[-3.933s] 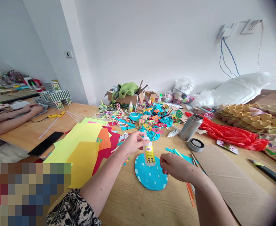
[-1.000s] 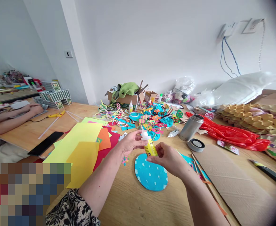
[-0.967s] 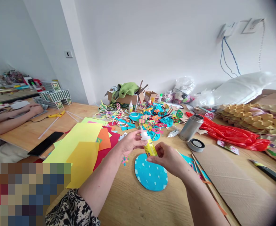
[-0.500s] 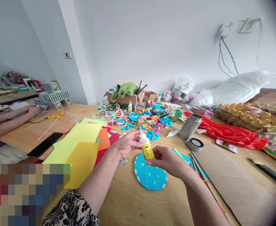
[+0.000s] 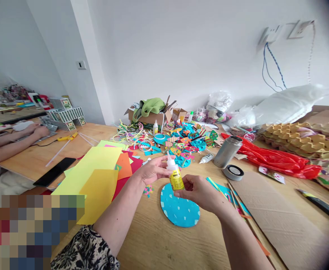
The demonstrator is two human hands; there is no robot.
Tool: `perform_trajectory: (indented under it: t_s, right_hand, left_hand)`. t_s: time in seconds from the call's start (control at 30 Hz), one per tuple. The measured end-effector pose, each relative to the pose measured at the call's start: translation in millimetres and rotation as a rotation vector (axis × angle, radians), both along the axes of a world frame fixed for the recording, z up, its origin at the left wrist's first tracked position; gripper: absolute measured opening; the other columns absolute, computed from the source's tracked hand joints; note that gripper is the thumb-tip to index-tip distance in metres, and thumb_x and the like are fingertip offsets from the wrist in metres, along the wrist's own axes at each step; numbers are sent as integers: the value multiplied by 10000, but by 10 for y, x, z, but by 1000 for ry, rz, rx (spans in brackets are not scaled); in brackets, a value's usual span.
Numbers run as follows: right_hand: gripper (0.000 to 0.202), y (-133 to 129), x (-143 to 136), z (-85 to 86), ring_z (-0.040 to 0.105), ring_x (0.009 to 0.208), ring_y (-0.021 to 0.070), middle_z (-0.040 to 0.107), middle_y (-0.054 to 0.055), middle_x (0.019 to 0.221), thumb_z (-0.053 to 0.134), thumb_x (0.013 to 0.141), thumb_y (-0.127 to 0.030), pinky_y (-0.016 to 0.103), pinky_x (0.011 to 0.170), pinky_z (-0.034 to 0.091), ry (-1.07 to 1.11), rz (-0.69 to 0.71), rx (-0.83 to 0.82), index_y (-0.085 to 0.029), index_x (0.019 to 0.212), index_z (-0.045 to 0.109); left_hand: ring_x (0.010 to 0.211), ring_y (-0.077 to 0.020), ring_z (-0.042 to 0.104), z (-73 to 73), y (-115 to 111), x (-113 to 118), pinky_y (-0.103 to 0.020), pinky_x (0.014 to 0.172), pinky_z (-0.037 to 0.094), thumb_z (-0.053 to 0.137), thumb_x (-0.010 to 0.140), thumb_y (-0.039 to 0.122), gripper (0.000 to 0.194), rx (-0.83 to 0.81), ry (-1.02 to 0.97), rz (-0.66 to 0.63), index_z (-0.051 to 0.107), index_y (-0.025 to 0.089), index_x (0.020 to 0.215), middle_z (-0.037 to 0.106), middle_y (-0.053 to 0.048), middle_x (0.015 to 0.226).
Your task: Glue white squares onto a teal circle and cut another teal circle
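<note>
Between my two hands is a small glue bottle [image 5: 177, 181] with a yellow label and a white nozzle, tilted slightly to the left. My left hand [image 5: 155, 170] is closed around its white neck from the left. The fingers of my right hand [image 5: 196, 190] pinch the lower part of the bottle from the right. Below it on the table lies a round blue disc [image 5: 180, 208] with pale spots, its upper edge partly hidden by the bottle and my right hand. Tiny coloured paper bits [image 5: 148, 191] lie left of the disc.
Yellow paper sheets [image 5: 97, 165] and a black phone [image 5: 54, 171] lie left. Colourful paper cut-outs [image 5: 185, 140] are heaped behind. A metal flask [image 5: 228, 152], its lid [image 5: 233, 172], cardboard [image 5: 277, 210] and a knife [image 5: 320, 204] are right. Another person's hands [image 5: 38, 131] rest far left.
Both hands keep the same hold on the glue bottle. The whole view has shifted very slightly; nothing on the table has visibly moved.
</note>
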State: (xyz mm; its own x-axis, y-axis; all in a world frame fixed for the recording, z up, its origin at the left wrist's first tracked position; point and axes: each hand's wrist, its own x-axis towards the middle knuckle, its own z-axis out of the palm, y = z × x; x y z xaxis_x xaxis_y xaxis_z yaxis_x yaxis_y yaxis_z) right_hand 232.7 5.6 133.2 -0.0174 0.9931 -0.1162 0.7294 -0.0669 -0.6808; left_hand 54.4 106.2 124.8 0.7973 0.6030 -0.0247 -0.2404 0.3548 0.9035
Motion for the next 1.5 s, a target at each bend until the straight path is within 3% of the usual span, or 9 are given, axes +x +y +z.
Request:
perform_trajectory:
  t_s: [0.43, 1.5]
  right_hand:
    - [351, -7, -21, 21, 484, 549, 124, 589, -1, 640, 730, 643, -509, 250, 502, 317, -44, -6, -3, -188, 709, 606]
    - [334, -33, -86, 107, 495, 575, 133, 590, 4, 663, 732, 660, -479, 252, 494, 297, -111, 4, -45, -198, 690, 554]
  left_hand:
    - [993, -247, 626, 17, -12, 2, -360, 842, 446, 791, 652, 161, 650, 6, 18, 5, 527, 167, 1246, 675, -122, 1009]
    - [982, -258, 636, 9, -20, 23, -352, 820, 449, 797, 652, 189, 645, -11, 17, -14, 537, 164, 1241, 690, -137, 999]
